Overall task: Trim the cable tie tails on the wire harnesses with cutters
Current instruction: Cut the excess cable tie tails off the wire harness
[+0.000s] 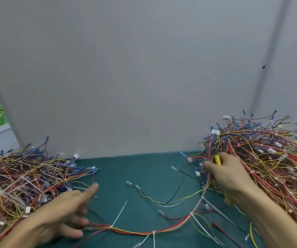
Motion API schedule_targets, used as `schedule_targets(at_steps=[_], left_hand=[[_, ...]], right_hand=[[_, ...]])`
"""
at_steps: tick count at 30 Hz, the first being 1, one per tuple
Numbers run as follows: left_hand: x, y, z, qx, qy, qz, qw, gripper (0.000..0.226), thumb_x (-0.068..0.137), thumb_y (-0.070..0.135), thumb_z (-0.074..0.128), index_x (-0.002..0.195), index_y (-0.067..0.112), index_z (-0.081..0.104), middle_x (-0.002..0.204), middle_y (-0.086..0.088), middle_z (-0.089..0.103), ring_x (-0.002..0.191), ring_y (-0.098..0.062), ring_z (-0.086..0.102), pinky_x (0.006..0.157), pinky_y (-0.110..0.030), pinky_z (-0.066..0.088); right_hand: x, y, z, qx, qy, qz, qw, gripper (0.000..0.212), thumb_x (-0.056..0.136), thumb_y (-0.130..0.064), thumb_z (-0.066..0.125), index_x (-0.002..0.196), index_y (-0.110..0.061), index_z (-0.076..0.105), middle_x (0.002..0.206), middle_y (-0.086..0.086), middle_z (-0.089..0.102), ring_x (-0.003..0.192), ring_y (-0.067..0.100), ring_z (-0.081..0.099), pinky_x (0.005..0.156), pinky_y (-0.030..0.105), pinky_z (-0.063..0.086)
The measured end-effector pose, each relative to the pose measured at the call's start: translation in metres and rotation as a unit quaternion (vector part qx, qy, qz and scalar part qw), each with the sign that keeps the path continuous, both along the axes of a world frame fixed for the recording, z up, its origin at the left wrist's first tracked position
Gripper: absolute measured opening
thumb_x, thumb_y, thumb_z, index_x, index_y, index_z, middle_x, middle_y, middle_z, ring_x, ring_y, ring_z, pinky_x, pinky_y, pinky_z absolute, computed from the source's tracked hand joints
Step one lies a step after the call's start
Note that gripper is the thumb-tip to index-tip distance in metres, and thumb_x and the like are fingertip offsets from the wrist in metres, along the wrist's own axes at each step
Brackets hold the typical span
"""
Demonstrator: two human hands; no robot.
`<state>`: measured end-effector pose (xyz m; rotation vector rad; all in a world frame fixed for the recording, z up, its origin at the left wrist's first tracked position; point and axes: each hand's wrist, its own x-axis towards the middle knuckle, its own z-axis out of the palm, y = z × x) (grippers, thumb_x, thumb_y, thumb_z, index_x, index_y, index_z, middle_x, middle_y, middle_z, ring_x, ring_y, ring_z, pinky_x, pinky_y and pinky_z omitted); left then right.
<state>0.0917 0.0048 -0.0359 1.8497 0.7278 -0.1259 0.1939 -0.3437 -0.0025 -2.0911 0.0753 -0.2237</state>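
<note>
Wire harness [135, 232] laid out on the green bench [126, 169] between two heaped piles.
The right hand [230, 176] grips yellow-handled cutters [217, 159] at the right pile [269, 158] edge. The left hand [63, 213] is relaxed, index finger out, beside the harness end near the left pile [19, 176]. An uncut cable tie tail [120, 213] sticks up. Bare bench runs to the grey partition [126, 77].

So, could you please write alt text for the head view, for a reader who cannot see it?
A person's right hand grips yellow-handled cutters near a harness with untrimmed white cable tie tails on a green mat; the left hand is open near its end. Harnesses fill a left pile and a right pile.
</note>
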Motion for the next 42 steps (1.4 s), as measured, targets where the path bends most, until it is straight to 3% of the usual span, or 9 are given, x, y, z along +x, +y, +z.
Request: schedule_targets(at_steps=[4,10,15,19,24,29,31,35,42], left_hand=[[0.001,0.014,-0.006,0.137,0.079,0.025,0.987,0.068,0.086,0.061,0.053,0.067,-0.003,0.064,0.054,-0.013,0.064,0.042,-0.026,0.058,0.046,-0.028,0.046],[0.006,0.006,-0.016,0.457,0.160,-0.140,0.864,0.076,0.076,0.084,0.036,0.059,0.014,0.059,0.108,0.001,0.068,0.076,-0.012,0.060,0.075,-0.025,0.045],[0.010,-0.005,-0.026,0.462,0.147,-0.155,0.861,0.069,0.073,0.081,0.043,0.068,0.014,0.059,0.078,0.012,0.064,0.073,0.000,0.061,0.072,-0.021,0.047],[0.009,-0.016,-0.025,0.461,0.132,-0.137,0.867,0.051,0.073,0.068,0.054,0.073,0.017,0.054,0.097,0.003,0.065,0.094,-0.014,0.063,0.087,-0.028,0.049],[0.008,-0.024,-0.021,0.452,0.104,-0.102,0.880,0.029,0.076,0.038,0.063,0.069,0.011,0.056,0.083,-0.003,0.066,0.090,-0.025,0.066,0.081,-0.034,0.053],[0.012,-0.018,-0.024,0.322,-0.112,-0.034,0.940,0.010,0.090,0.019,0.060,0.081,0.019,0.055,0.064,0.003,0.070,0.057,-0.013,0.068,0.064,-0.035,0.057],[0.013,-0.016,-0.021,0.369,-0.142,-0.024,0.918,0.015,0.088,0.031,0.064,0.090,0.021,0.052,0.075,0.004,0.069,0.069,-0.018,0.068,0.069,-0.036,0.055],[0.006,-0.022,-0.020,0.578,0.008,-0.042,0.815,0.043,0.085,0.065,0.048,0.091,0.023,0.054,0.095,0.002,0.061,0.090,-0.022,0.063,0.064,-0.031,0.042],[-0.002,-0.047,-0.033,0.511,0.155,-0.095,0.840,0.058,0.070,0.079,0.048,0.073,0.021,0.049,0.087,0.004,0.057,0.080,-0.020,0.056,0.065,-0.029,0.041]], right_hand=[[-0.003,0.001,-0.010,0.025,0.022,0.006,0.999,0.029,0.090,-0.020,0.066,0.072,-0.006,0.047,0.065,0.014,0.049,0.056,0.023,0.045,0.057,0.038,0.041],[-0.012,0.010,-0.021,0.006,-0.020,0.019,1.000,0.012,0.084,-0.013,0.069,0.083,-0.002,0.063,0.076,0.019,0.064,0.069,0.035,0.057,0.068,0.042,0.049],[-0.015,0.021,-0.036,-0.203,0.004,0.069,0.977,0.013,0.085,-0.029,0.065,0.091,-0.019,0.059,0.093,0.009,0.062,0.082,0.024,0.056,0.071,0.030,0.041],[-0.023,0.036,-0.055,-0.303,0.033,0.069,0.950,0.008,0.088,-0.029,0.052,0.093,-0.023,0.049,0.092,0.001,0.059,0.091,0.027,0.060,0.068,0.034,0.043],[-0.020,0.035,-0.067,-0.333,0.038,0.071,0.940,0.009,0.089,-0.024,0.047,0.092,-0.021,0.039,0.101,0.003,0.046,0.102,0.031,0.057,0.071,0.035,0.036],[-0.007,0.019,-0.046,-0.302,0.014,0.038,0.952,0.018,0.093,-0.033,0.050,0.093,-0.017,0.041,0.088,0.005,0.053,0.088,0.032,0.055,0.069,0.037,0.040],[-0.002,0.014,-0.039,-0.331,0.001,0.014,0.943,0.019,0.093,-0.036,0.048,0.091,-0.018,0.042,0.084,0.004,0.051,0.082,0.030,0.052,0.068,0.036,0.039],[0.005,0.017,-0.040,-0.395,0.064,0.030,0.916,0.016,0.090,-0.035,0.050,0.091,-0.021,0.043,0.108,0.006,0.060,0.092,0.029,0.055,0.070,0.035,0.037],[0.005,0.030,-0.068,-0.394,0.118,0.062,0.910,0.012,0.081,-0.028,0.053,0.087,-0.022,0.046,0.102,0.004,0.057,0.084,0.026,0.049,0.068,0.033,0.034]])
